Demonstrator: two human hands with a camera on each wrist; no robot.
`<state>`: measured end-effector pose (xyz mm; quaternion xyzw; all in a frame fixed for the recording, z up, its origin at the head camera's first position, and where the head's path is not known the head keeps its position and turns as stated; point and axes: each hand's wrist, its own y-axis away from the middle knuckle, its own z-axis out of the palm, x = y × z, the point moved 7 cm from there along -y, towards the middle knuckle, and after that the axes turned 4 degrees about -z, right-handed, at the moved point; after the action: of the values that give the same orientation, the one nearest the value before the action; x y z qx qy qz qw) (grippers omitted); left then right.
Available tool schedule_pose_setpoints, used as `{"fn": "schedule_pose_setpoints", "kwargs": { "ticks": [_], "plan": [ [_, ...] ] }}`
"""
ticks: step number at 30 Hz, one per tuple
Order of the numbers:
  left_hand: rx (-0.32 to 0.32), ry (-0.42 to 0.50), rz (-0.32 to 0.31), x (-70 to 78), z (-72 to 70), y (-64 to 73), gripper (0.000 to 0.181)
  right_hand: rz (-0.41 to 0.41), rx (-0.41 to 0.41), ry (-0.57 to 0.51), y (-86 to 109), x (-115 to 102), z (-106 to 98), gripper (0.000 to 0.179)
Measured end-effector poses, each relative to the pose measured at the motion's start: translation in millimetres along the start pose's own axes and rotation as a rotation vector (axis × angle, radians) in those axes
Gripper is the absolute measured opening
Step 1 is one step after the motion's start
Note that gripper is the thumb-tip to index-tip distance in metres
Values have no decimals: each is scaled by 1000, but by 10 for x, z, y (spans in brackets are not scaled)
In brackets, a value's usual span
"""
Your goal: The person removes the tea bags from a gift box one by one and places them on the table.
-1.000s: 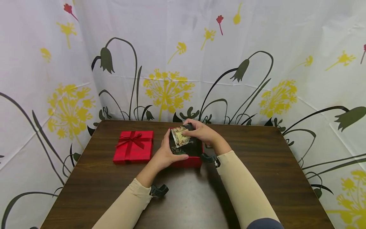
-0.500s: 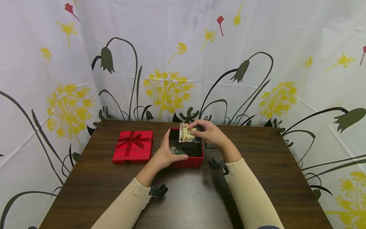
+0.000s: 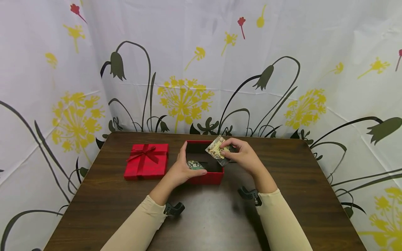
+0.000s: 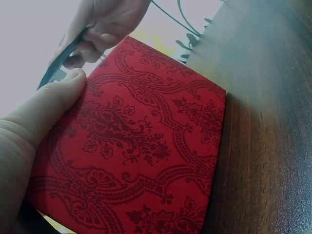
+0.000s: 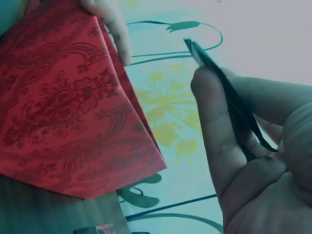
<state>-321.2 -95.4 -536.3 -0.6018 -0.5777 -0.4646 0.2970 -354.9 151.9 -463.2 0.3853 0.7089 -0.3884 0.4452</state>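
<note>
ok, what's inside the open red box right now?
The open red box has a dark interior with one small green patterned item at its near-left side. The left hand and near wall cover the rest of the floor.

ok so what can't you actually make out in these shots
- Print on the packet: too small in the head view, edge-on in the right wrist view.
- Box interior: near wall and left hand hide most of it; a green patterned item shows partly.
- Lid underside: faces the table.
- Left wrist view: box wall fills the frame.
</note>
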Motion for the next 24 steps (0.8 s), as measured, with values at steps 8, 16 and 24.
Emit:
{"fn": "schedule_pose_setpoints", "kwargs": {
  "ticks": [8,16,24],
  "plan": [
    [-1,16,17,25,-15,15,140,45,44,24,207,-130,-180,20],
    [8,8,20,26,-25,6,139,-20,112,-3,351,-306,-399,20],
    [8,-1,19,22,-7,1,139,47,317,104,591,-342,-738,27]
  ]
}}
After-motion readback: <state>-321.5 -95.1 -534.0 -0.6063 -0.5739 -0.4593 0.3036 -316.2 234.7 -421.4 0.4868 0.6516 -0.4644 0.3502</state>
